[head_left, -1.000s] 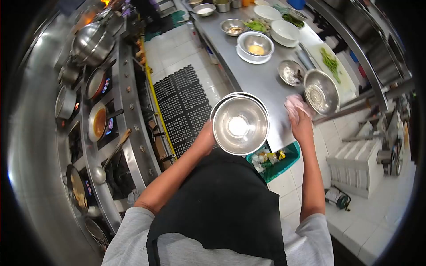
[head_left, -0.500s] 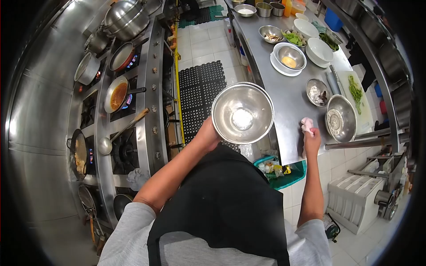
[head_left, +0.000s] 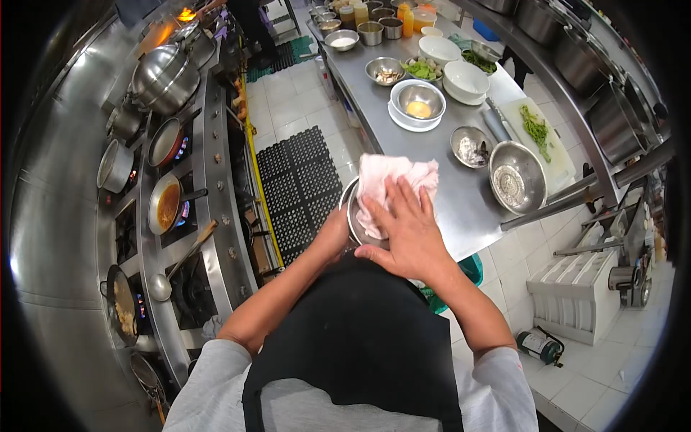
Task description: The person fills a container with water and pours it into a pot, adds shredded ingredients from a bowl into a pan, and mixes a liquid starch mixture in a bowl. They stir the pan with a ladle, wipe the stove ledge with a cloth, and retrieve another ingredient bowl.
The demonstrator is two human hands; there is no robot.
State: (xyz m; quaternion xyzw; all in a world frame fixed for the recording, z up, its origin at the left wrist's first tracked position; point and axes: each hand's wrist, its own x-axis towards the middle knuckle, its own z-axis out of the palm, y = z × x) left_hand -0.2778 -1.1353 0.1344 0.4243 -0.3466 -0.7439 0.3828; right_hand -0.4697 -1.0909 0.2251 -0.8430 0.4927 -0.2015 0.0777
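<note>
My left hand (head_left: 333, 236) grips the left side of a steel mixing bowl (head_left: 352, 214) in front of my apron. A pale pink cloth (head_left: 385, 189) lies over the bowl and covers much of it. Spread flat on the cloth, my right hand (head_left: 409, 234) presses it against the bowl, fingers apart. The cloth and my right hand hide most of the bowl's inside.
To the right, the steel table (head_left: 461, 216) bears a large bowl (head_left: 517, 178), a smaller bowl (head_left: 471, 147) and a cutting board (head_left: 558, 155) with greens. On the left is a stove with lit burners, a pan of sauce (head_left: 168, 205) and a ladle (head_left: 161, 287). Another person (head_left: 248, 25) stands far ahead.
My right hand has brought the cloth from the table's edge onto the bowl and spread out over it. The bowl is a little lower and tilted. The view has shifted, showing flames and a person ahead.
</note>
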